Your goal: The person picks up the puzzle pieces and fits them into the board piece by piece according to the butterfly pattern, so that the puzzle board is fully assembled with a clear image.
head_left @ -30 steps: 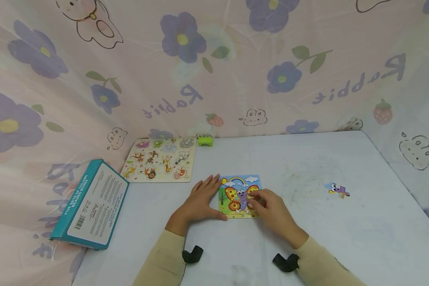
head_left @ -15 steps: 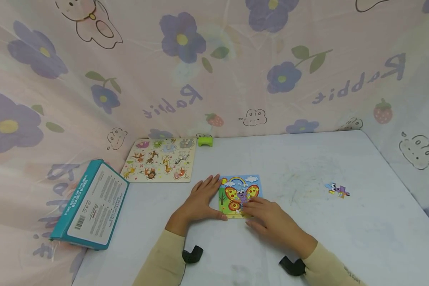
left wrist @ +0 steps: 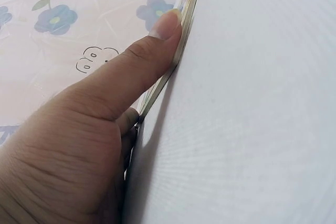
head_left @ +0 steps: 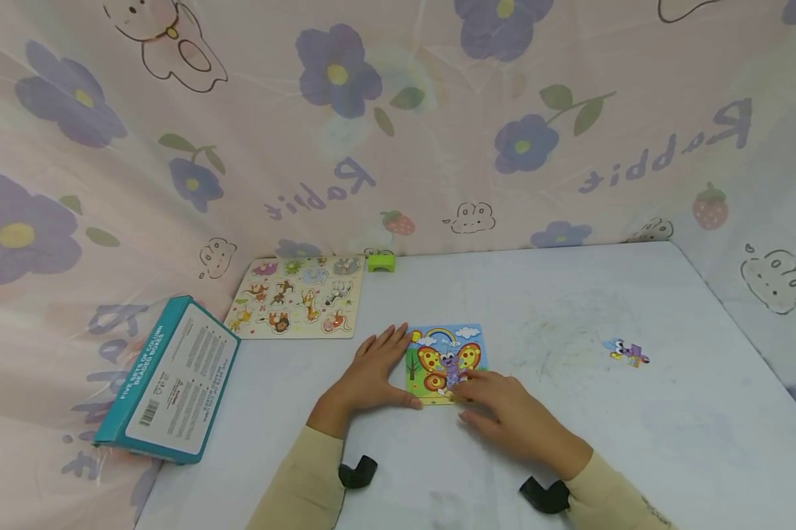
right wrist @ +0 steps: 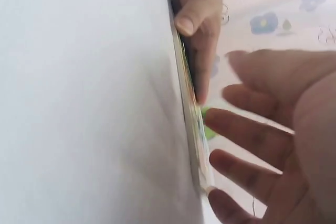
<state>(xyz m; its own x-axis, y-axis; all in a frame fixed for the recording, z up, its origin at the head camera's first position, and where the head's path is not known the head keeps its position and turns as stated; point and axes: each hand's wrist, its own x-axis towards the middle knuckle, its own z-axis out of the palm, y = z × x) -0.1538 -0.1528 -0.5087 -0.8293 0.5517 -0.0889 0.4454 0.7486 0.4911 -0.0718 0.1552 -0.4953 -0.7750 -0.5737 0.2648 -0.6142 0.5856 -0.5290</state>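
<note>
A small square butterfly jigsaw puzzle (head_left: 437, 337) lies flat on the white table in the head view. My left hand (head_left: 374, 377) rests along its left side with straight fingers, the thumb against the near edge. In the left wrist view that thumb (left wrist: 149, 45) lies on the board's edge. Over the puzzle's lower right part is my right hand (head_left: 517, 416), its fingertips on or just above the butterfly's lower wing, which they partly cover. The right wrist view shows the right hand's fingers (right wrist: 252, 135) spread apart, with nothing gripped between them.
Loose puzzle pieces (head_left: 627, 352) lie together on the right of the table. An animal peg board (head_left: 351, 309) and a green block (head_left: 381, 263) sit at the back left. A teal box (head_left: 172, 379) leans by the patterned curtain (head_left: 437, 147) on the left.
My right hand has moved nearer to me from the butterfly's right wings, and its bent thumb and finger have spread out over the lower part. My left hand stays in place.
</note>
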